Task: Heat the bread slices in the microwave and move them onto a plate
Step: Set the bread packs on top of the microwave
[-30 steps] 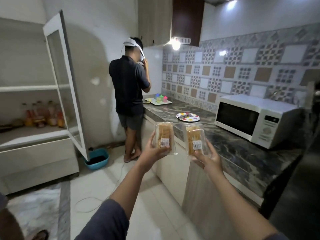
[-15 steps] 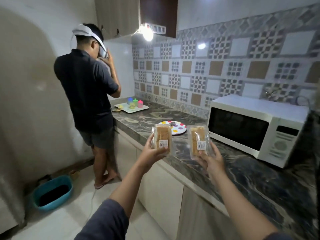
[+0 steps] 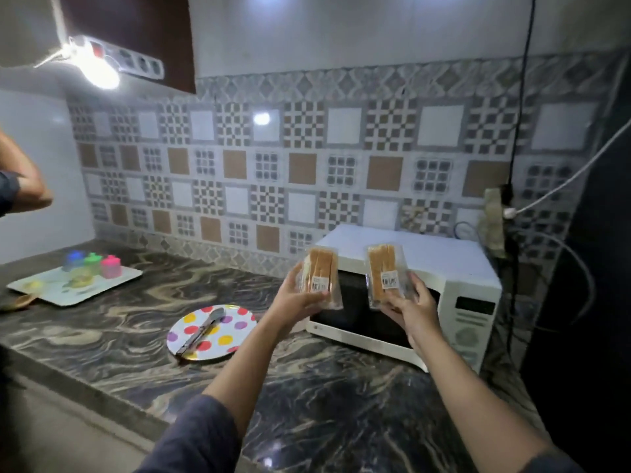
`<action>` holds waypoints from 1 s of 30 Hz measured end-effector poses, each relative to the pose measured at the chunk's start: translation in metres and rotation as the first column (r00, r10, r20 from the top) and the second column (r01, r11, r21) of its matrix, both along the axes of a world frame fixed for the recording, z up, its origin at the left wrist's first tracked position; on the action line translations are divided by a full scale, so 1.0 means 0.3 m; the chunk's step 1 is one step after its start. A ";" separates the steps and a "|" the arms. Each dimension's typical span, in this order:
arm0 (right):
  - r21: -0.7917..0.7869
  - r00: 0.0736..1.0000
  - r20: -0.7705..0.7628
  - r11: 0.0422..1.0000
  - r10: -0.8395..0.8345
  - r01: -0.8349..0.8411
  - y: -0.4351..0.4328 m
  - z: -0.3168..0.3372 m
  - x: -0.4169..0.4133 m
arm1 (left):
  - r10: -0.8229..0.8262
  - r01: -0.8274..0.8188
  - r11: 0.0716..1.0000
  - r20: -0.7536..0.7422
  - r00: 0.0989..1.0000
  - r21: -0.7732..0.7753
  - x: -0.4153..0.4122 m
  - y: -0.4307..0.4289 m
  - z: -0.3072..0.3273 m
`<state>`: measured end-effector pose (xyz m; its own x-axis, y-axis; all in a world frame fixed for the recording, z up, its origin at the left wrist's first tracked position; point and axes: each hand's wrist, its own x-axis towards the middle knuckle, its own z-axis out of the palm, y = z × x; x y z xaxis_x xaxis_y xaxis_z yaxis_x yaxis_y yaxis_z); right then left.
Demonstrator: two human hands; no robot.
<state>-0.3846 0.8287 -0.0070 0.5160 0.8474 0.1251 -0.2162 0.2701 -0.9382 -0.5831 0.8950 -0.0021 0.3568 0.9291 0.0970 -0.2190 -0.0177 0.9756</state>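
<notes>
Clear plastic wraps both lots of bread slices, and you hold one in each grip: your left hand (image 3: 297,302) has fingers and thumb curled round the left bread packet (image 3: 321,274), your right hand (image 3: 415,308) round the right bread packet (image 3: 384,273), both upright with labels facing you. Over the last second you have swung from the open room to face the bench (image 3: 341,421), so the packets, which hung over the floor before, now sit right in front of the microwave (image 3: 444,261), whose dark door (image 3: 355,322) is closed. The other person, who filled the middle of your view, is down to an arm (image 3: 24,186) at the 9 o'clock edge. That puts you at the start: bread wrapped, nothing heated yet, and with both grips full you will probably need to set a packet down before the door can be pulled. Open bench lies at 6 o'clock beneath your forearms. The spotted plate (image 3: 235,336) sits at 8 o'clock from your left hand, near the microwave's left corner, with a metal utensil (image 3: 201,331) lying across it. A white tray (image 3: 68,295) of small bottles (image 3: 92,264) is well apart at 9 o'clock. At 3 o'clock, cables (image 3: 511,212) hang just beside the microwave, so keep clear on that side.
</notes>
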 end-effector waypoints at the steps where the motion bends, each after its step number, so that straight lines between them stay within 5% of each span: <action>1: -0.001 1.000 0.014 1.000 -0.018 0.018 0.036 0.018 0.043 | -0.027 0.027 1.000 0.004 1.000 0.006 0.050 0.048 0.014; 7: -0.037 0.991 0.037 0.991 -0.125 0.126 0.266 0.119 0.293 | -0.165 0.165 0.986 -0.007 0.986 0.014 0.334 0.341 0.110; 17: -0.277 0.976 0.198 0.950 -0.091 0.145 0.488 0.124 0.496 | -0.156 0.156 0.988 -0.158 0.975 -0.007 0.560 0.629 0.087; 22: -0.340 0.820 0.560 0.868 -0.123 0.362 0.506 0.150 0.511 | -0.112 0.172 0.977 -0.379 0.919 0.127 0.584 0.695 0.111; 26: -0.381 0.753 0.649 0.811 -0.108 0.445 0.515 0.151 0.520 | -0.029 0.164 0.966 -0.543 0.839 0.202 0.579 0.764 0.085; 30: -0.405 0.749 0.656 0.793 -0.094 0.455 0.519 0.150 0.512 | -0.064 0.240 0.936 -0.547 0.835 0.257 0.558 0.738 0.102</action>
